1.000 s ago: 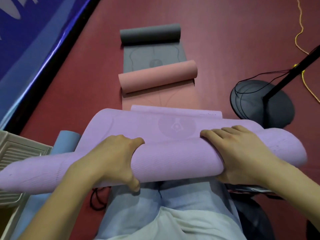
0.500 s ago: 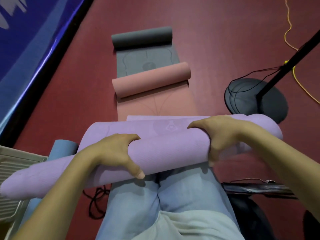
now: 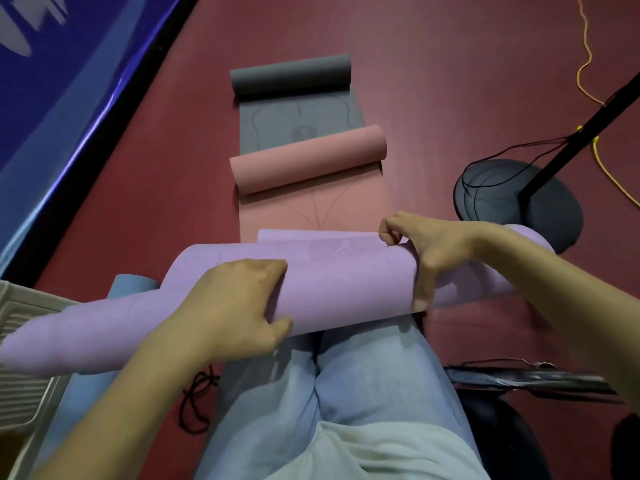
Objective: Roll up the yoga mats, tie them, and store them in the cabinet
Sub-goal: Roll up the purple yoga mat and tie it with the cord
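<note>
Purple yoga mat point(image 3: 346, 289) nearly all rolled, lying crosswise over the knees in pale blue jeans point(image 3: 363, 382), left end sagging toward the beige slatted crate point(image 3: 20, 327), right end reaching toward the round black stand base point(image 3: 540, 202). Short flat tail of the purple mat still unrolled on the dark red floor point(image 3: 450, 81), overlapping the near edge of the pink mat.

Left hand point(image 3: 235, 306) clamped over the top of the roll, fingers pressed together and curled down its far side, thumb hooked under the near edge. Right hand point(image 3: 426, 244) gripping the roll further right: thumb stretched straight down the near face, fingers bent over the top, fingertips bunched at the seam where the tail meets the roll. Cannot tell whether those fingertips pinch the loose edge or only press on it.

Beyond: pink yoga mat point(image 3: 308, 161), half rolled, flat part toward the knees. Further on, grey yoga mat point(image 3: 291, 76), likewise half rolled, its flat part running under the pink roll. Light blue rolled mat point(image 3: 130, 284) on the floor below the purple roll, left side. Black cord point(image 3: 197, 403) in a loose tangle beside the left thigh. Yellow cable point(image 3: 585, 60) trailing at far right. Blue banner point(image 3: 52, 98) along the left edge.
</note>
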Action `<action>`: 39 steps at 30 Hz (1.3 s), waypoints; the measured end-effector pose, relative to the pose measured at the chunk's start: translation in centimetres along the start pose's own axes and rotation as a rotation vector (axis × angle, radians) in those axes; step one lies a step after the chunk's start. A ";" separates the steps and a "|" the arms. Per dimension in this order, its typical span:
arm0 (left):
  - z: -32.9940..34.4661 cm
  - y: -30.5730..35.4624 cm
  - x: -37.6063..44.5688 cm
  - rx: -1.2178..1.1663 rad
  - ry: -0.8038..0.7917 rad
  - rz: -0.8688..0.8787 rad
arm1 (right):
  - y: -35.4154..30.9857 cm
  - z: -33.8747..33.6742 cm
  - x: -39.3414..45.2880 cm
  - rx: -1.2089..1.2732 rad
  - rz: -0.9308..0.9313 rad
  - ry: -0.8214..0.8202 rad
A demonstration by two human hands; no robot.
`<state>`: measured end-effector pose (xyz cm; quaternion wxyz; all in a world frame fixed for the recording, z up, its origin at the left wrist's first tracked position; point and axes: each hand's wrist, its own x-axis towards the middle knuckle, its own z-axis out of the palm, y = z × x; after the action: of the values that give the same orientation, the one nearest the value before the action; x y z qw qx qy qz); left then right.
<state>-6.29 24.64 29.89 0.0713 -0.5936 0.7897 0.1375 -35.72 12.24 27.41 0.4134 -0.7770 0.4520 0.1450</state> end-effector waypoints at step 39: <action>1.5 0.0 2.4 0.142 -0.068 -0.024 | -1.0 4.0 -3.1 -0.553 -0.003 0.387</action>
<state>-7.05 22.87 27.84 0.1419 -0.5912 0.7876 0.1004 -35.97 17.40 27.25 0.0939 -0.8734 0.4646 0.1114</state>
